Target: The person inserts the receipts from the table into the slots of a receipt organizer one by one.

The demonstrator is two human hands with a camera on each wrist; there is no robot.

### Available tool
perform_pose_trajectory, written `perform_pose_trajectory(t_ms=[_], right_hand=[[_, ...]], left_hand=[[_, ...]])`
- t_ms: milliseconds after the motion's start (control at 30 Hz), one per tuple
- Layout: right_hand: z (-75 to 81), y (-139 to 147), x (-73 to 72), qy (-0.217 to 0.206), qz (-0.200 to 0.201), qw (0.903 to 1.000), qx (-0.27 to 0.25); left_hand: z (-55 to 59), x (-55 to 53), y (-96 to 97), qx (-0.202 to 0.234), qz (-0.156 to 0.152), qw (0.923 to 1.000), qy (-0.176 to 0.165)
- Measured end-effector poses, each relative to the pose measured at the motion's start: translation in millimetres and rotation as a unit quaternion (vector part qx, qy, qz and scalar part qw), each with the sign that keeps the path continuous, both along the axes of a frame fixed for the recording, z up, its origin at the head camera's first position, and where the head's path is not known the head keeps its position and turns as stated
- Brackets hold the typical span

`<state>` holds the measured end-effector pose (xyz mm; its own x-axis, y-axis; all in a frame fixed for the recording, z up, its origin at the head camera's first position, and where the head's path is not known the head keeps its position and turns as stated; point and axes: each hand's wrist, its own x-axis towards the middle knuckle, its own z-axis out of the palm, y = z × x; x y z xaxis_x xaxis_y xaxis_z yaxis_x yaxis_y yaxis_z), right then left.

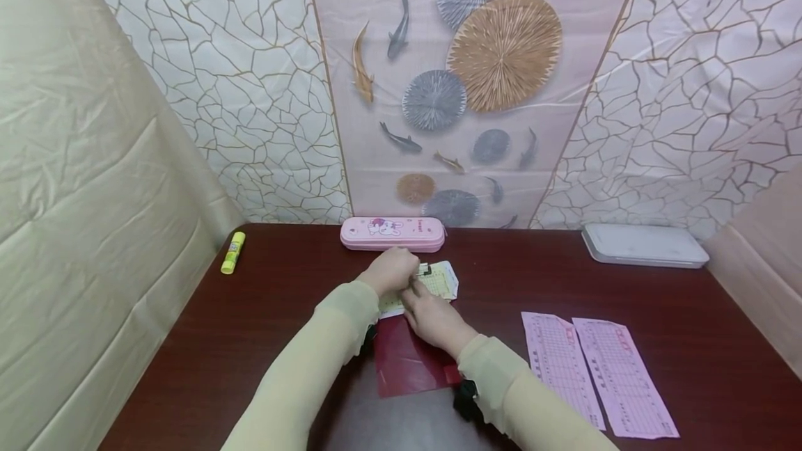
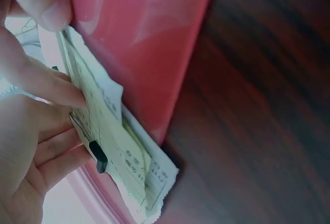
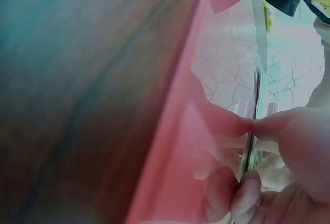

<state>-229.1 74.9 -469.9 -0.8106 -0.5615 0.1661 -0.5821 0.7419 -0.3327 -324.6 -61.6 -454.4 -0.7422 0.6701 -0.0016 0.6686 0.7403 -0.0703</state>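
A red plastic folder (image 1: 410, 364) lies in front of the person. At its far end is a small stack of pale yellow and white printed slips (image 1: 441, 280). On top sits a paper fastener, a thin metal strip with a black end piece (image 2: 98, 156). My left hand (image 1: 391, 270) reaches over the stack from the left, its curled fingers at the fastener and partly hidden. My right hand (image 1: 434, 317) comes from the near right and rests on the slips, fingers stretched toward the left hand. In the right wrist view the fingers (image 3: 247, 193) are close to the glossy folder, which mirrors them.
A pink pencil case (image 1: 392, 234) stands just beyond the slips. Two pink printed sheets (image 1: 620, 374) lie at the right. A grey-white case (image 1: 645, 246) sits at the back right, and a yellow glue stick (image 1: 233, 252) at the back left. Patterned cloth hangs behind the table.
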Motion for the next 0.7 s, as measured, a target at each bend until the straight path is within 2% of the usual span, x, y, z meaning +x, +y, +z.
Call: perform_pose_trajectory(t_ms=[167,300,500,700], right_hand=[[4.8,8,-4.1,-0.043,-0.001,0.9987,-0.027],[12.3,27,-10.3,-0.034,-0.004,0.9986,-0.039],[21.4,79,-19.7,-0.018,-0.017,0.9996,-0.013],[24.3,138,-16.0,-0.006,-0.032,0.9994,0.011]], left_hand=[[-0.1,1.7,-5.6,0.061,0.036,0.9972,-0.021],[-2.5,0.6,-10.4,0.101,0.064,0.9915,-0.053],[0.4,0.5,-13.0,0.136,0.093,0.9803,-0.110],[0.7,-1.7,-13.1,0.135,0.098,0.9790,-0.117]])
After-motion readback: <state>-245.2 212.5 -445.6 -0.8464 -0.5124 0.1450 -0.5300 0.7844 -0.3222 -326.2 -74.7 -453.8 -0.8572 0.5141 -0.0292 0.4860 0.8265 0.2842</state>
